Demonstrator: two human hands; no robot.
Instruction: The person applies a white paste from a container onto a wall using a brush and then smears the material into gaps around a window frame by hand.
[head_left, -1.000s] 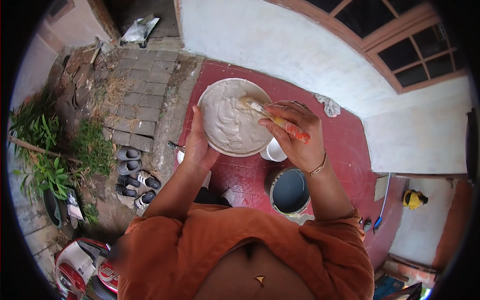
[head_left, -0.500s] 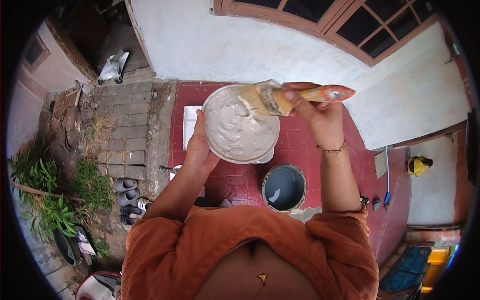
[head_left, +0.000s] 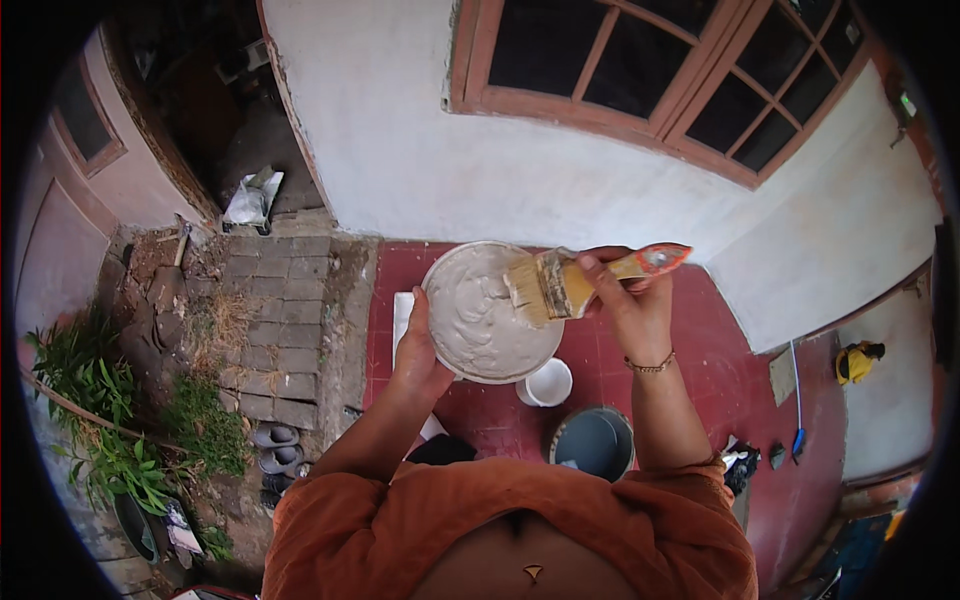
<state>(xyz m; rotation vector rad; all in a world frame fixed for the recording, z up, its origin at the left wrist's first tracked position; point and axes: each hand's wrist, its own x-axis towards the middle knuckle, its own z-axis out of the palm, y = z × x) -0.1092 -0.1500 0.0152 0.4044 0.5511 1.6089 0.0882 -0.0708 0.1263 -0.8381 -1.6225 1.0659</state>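
Note:
My left hand (head_left: 419, 355) grips the left side of a round tub (head_left: 482, 379), its thumb over the rim and its other fingers hidden beneath. Thick, off-white paint (head_left: 475, 325) with a swirled surface fills the tub. In my right hand (head_left: 630, 300) is a wide paintbrush (head_left: 575, 283) with a yellow handle and a red-orange end. The brush is tilted, its pale bristles over the right part of the paint; whether the tips touch it I cannot tell.
Beyond the tub stands a white wall (head_left: 380, 130) with a brown-framed window (head_left: 640, 80). A small white pot (head_left: 546, 384) and a dark bucket of water (head_left: 592, 440) stand on the red tiles (head_left: 480, 420). Sandals (head_left: 277, 448) and plants (head_left: 100, 380) lie left; a blue-ended stick (head_left: 797, 400) is at right.
The view has tilted up, so the tub, hands and wall appear lower. The small white pot has come into sight beside the tub. Both hands keep their holds.

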